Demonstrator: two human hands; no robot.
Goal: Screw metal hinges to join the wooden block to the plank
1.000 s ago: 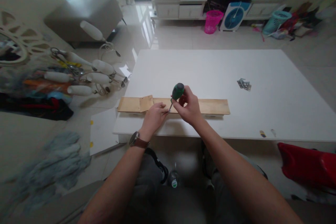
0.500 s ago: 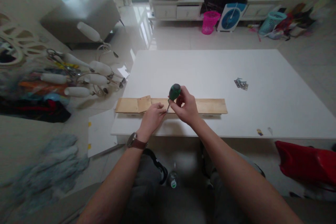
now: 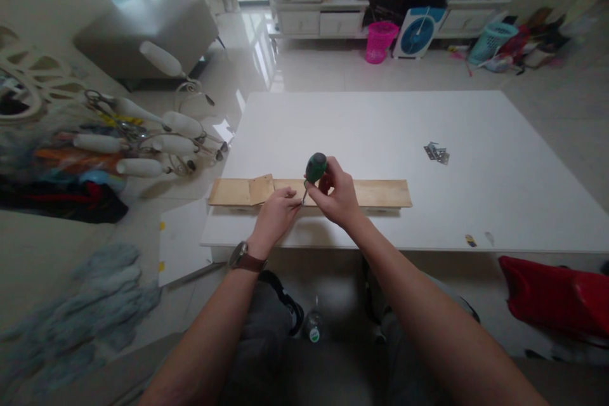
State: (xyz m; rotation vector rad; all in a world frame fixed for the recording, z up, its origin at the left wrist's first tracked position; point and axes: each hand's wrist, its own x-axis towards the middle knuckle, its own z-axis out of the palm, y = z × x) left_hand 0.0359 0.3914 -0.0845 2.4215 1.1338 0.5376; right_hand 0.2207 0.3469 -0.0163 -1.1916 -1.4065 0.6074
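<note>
A green and black screwdriver (image 3: 316,168) is in my right hand (image 3: 339,195), its fingers closed round the handle. The shaft slants down to the front edge of a long wooden board (image 3: 383,193) lying across the white table. At the tip, my left hand (image 3: 278,210) rests on the board with thumb and fingers pinched together; a small shiny metal piece shows there, too small to name. A short wooden piece (image 3: 261,189) lies aslant on the board, left of my left hand.
On the white table (image 3: 361,127), several metal brackets (image 3: 436,153) lie in a pile to the right. A red object (image 3: 554,298) is beyond the near right edge. A lamp with white shades (image 3: 176,143) stands left of the table, and a bottle (image 3: 314,325) is on the floor below.
</note>
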